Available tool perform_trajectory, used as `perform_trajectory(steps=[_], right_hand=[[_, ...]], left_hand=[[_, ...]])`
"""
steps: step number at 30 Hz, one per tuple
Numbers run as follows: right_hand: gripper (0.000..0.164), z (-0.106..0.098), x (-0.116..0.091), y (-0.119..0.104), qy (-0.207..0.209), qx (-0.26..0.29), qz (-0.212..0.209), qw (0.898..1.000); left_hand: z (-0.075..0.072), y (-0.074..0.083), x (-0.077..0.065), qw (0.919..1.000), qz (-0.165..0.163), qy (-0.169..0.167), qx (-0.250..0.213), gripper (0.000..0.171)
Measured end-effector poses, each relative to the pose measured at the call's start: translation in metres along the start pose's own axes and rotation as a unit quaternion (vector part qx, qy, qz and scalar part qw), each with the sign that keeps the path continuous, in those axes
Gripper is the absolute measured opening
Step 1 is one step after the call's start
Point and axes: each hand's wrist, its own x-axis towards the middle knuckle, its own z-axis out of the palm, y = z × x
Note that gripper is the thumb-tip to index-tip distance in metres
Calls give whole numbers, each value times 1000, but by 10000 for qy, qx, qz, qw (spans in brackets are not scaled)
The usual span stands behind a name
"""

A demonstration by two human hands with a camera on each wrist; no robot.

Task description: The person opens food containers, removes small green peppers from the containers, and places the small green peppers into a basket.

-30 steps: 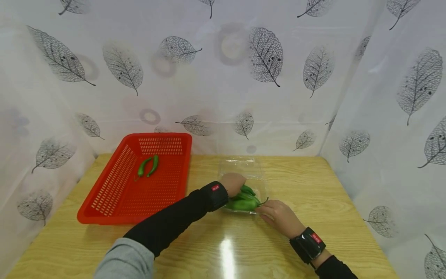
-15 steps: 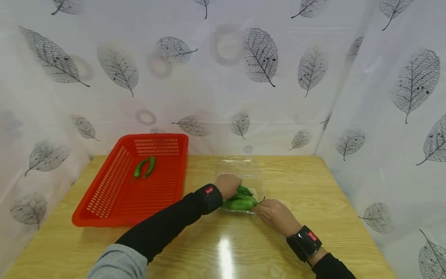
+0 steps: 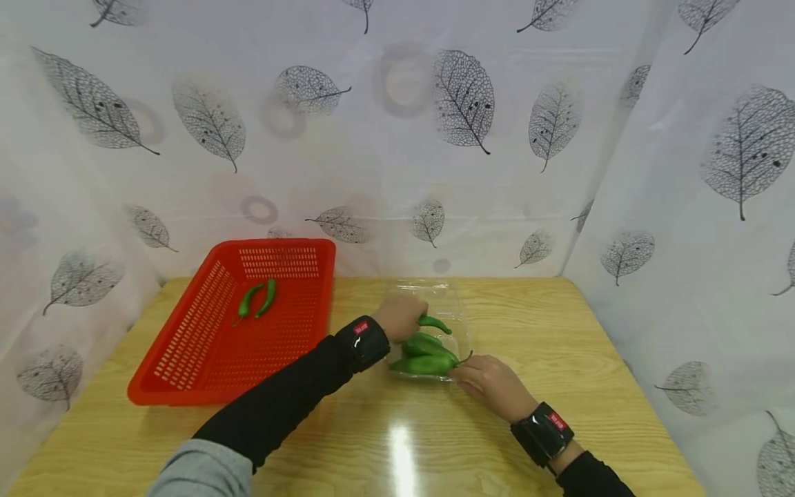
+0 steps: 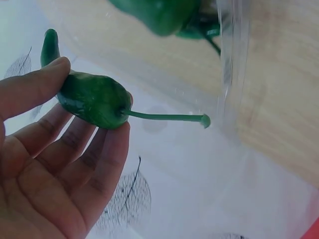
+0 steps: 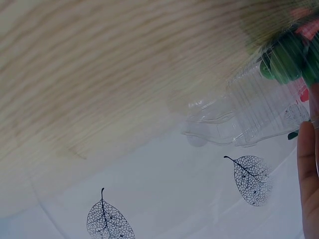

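Note:
A green chili pepper (image 4: 92, 99) is pinched between the thumb and fingers of my left hand (image 3: 399, 316), its stem pointing away from the palm in the left wrist view. It is held over the clear plastic box (image 3: 461, 324), whose lid stands open at the back. Inside the box, near its front, lie more green peppers (image 3: 428, 363). At the box's front right corner my right hand (image 3: 493, 388) pinches the edge. In the right wrist view the thumb (image 5: 306, 149) shows beside the box wall, while most of that hand lies out of frame.
To the left stands a red plastic basket (image 3: 279, 338) with two green chili peppers (image 3: 254, 299) lying in it. The wooden table (image 3: 534, 317) is bounded by a white leaf-patterned sheet (image 3: 373, 159) at the back and sides.
My left hand has risen slightly toward the back of the box with a pepper, away from the peppers at the front. My right hand stays at the box corner.

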Motion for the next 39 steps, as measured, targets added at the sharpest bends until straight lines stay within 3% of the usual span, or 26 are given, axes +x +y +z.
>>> perform_trajectory(steps=[8,16,24,31,39], right_hand=[[27,1,1,1,-59,17,19,10000],[27,1,0,1,40,73,-57,9999],[28,0,0,1,-62,5,50,10000],[27,-1,0,0,-56,16,63,10000],[26,-1,1,1,-94,21,76,9999]], left_hand=[[-38,-27,-10,9972,-158,327,-660,15],[-76,-58,-34,9951,-617,323,-699,21],[-86,-96,-59,9866,-1255,466,-931,24],[-82,-137,-74,9806,-1546,725,-963,24],[-79,-158,-88,9735,-1814,844,-1107,32]])
